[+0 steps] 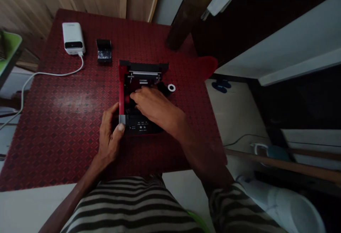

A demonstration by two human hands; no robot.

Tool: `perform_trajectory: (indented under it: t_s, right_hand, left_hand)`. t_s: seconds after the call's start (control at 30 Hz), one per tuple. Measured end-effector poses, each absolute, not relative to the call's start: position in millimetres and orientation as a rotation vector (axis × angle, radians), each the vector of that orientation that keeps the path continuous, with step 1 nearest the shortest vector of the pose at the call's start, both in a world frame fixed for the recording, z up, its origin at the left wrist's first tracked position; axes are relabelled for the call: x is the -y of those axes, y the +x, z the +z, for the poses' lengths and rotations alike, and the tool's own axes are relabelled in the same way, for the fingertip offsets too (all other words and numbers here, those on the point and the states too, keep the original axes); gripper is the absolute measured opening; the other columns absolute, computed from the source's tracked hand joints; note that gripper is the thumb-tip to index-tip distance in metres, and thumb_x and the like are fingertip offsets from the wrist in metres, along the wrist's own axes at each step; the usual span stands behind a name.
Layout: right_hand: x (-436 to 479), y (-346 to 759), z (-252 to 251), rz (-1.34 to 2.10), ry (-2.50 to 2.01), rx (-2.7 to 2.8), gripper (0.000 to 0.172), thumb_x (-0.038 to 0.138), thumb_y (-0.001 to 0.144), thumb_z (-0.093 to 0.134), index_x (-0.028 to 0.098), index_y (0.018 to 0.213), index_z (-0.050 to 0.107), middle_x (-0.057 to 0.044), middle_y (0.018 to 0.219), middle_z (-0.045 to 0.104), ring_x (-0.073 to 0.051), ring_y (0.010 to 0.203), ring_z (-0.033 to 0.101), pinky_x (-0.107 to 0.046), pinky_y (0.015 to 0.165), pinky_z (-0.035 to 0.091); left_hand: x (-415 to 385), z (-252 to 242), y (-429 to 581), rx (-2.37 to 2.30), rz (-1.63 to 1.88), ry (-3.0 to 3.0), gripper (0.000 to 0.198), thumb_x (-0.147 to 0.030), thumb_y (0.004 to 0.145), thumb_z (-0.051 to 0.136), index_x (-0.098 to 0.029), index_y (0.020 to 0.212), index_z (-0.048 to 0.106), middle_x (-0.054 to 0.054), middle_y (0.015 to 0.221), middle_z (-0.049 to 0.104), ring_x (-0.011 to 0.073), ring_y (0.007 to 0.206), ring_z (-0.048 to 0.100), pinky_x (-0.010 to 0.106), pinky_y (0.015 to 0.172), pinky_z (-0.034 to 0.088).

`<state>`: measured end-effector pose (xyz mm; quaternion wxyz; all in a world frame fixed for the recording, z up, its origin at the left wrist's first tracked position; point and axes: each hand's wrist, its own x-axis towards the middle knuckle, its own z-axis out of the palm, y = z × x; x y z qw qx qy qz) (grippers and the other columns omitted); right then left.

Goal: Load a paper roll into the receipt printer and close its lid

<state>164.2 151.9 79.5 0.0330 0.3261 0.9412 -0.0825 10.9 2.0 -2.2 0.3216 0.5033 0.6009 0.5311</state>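
Machine — under right grip, against left grip.

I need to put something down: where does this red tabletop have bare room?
The widest bare patch of red tabletop lies between the white cable and the left hand. Another lies behind the open printer, left of the tall bottle. It is crowded at the printer, with the right hand inside and a white ring alongside.
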Motion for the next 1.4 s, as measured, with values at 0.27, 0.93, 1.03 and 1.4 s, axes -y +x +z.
perform_trajectory:
  t_s: [0.27,0.93,1.03,1.4]
  right_hand:
    - [-121,190,103,-0.289,1.294,-3.165,0.019,0.007,0.110,0.074,0.022,0.118,0.084,-0.009,0.116,0.090,-0.029,0.111,0.085,-0.043,0.102,0.069]
    - [-62,286,-17,-1.590,2.243,-2.700,0.034,0.028,0.094,0.079,0.029,0.126,0.089,-0.006,0.122,0.095,-0.026,0.098,0.085,-0.043,0.094,0.069]
    - [-59,303,-12,-1.573,2.130,-2.697,0.053,0.023,0.094,0.079,0.032,0.147,0.085,-0.007,0.141,0.092,-0.026,0.104,0.087,-0.047,0.102,0.072]
    - [-148,310,-10,-1.278,2.479,-2.745,0.036,0.031,0.094,0.089,0.029,0.129,0.078,-0.010,0.129,0.089,-0.032,0.116,0.086,-0.052,0.101,0.071]
  left_hand:
    - [-1,-4,11,-1.583,1.394,1.313,0.071,-0.077,0.118,0.060,-0.025,0.165,0.070,0.016,0.156,0.076,0.0403,0.142,0.072,0.057,0.124,0.057]
    - [-2,-18,8,-1.700,1.447,1.401,0.080,-0.083,0.117,0.054,-0.019,0.161,0.074,0.015,0.147,0.083,0.0371,0.132,0.079,0.050,0.114,0.062]
    - [-2,-19,7,-1.689,1.449,1.408,0.079,-0.082,0.117,0.054,-0.019,0.161,0.074,0.015,0.141,0.084,0.0378,0.133,0.078,0.051,0.113,0.062]
    - [-3,-19,8,-1.677,1.469,1.430,0.074,-0.078,0.119,0.055,-0.023,0.162,0.076,0.013,0.145,0.083,0.0351,0.128,0.078,0.049,0.111,0.063]
